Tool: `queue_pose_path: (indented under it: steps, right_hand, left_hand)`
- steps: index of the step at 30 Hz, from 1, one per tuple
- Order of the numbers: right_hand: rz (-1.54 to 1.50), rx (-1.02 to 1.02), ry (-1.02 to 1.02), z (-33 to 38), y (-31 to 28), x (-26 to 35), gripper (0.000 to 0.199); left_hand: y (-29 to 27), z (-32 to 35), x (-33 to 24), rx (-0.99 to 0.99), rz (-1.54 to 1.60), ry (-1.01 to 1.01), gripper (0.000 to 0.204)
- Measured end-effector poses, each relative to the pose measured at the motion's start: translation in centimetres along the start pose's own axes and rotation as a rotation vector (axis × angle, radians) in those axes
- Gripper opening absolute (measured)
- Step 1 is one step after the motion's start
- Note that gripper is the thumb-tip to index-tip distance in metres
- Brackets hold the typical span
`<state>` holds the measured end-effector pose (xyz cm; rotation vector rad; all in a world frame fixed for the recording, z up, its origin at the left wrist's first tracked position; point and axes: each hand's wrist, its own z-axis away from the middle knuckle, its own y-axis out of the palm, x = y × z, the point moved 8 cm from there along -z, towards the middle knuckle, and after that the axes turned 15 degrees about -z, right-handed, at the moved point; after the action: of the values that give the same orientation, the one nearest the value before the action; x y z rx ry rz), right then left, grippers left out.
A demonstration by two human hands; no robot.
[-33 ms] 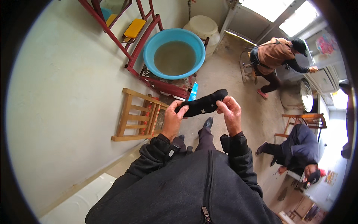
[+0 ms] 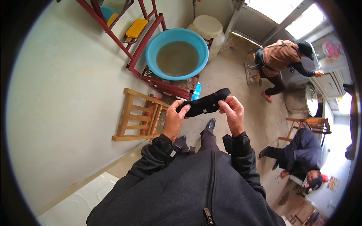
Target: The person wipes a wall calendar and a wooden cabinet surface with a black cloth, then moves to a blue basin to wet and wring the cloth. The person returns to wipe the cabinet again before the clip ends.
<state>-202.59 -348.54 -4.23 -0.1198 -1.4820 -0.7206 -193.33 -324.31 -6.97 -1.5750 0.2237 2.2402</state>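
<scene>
A black sock (image 2: 201, 106) with small white stars is stretched sideways in front of me at about waist height. My left hand (image 2: 174, 122) pinches one end of it between thumb and fingers. Near the other end, my right hand (image 2: 234, 116) grips it the same way, and a rounded tip of the sock sticks up past those fingers. Both hands are closed on the cloth. Beyond the sock stands a light-blue basin (image 2: 149, 56) holding murky water.
The basin rests on a dark red metal stand (image 2: 130, 67) with a yellow soap box (image 2: 136, 28). A wooden chair (image 2: 128, 116) is by the left wall, a white barrel (image 2: 206, 26) behind. On the right are a person in a brown vest (image 2: 279, 56) and a seated person (image 2: 305, 147).
My hands and the sock have hardly moved. The person in the brown vest has shifted slightly at the right.
</scene>
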Motion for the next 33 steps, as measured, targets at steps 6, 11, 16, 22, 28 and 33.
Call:
queue_pose_path:
  steps: [6,11,16,22,28,33]
  right_hand:
    - [-0.007,0.141,0.109,-7.6,-1.2,1.7,0.015]
    - [-0.023,0.249,0.122,-12.2,-1.8,2.6,0.012]
    - [-0.038,0.361,0.125,-15.1,-0.9,1.9,0.011]
    - [0.04,0.35,0.166,-19.2,2.4,1.0,0.014]
    - [0.22,0.382,0.119,-22.1,5.8,2.3,0.022]
    - [0.404,0.471,-0.076,-24.0,8.1,3.1,0.025]
  left_hand:
    - [3.3,-3.7,-3.4,-0.211,0.013,-0.026,0.021]
    - [4.5,-6.3,-5.6,-0.36,0.001,0.025,0.018]
    - [3.6,-6.3,-8.4,-0.509,-0.311,0.178,0.029]
    - [1.1,-10.0,-9.6,-0.619,-0.302,0.047,0.031]
    - [-1.1,-14.0,-9.4,-0.592,-0.146,0.125,0.024]
    - [-3.1,-17.4,-9.1,-0.603,-0.299,0.114,0.024]
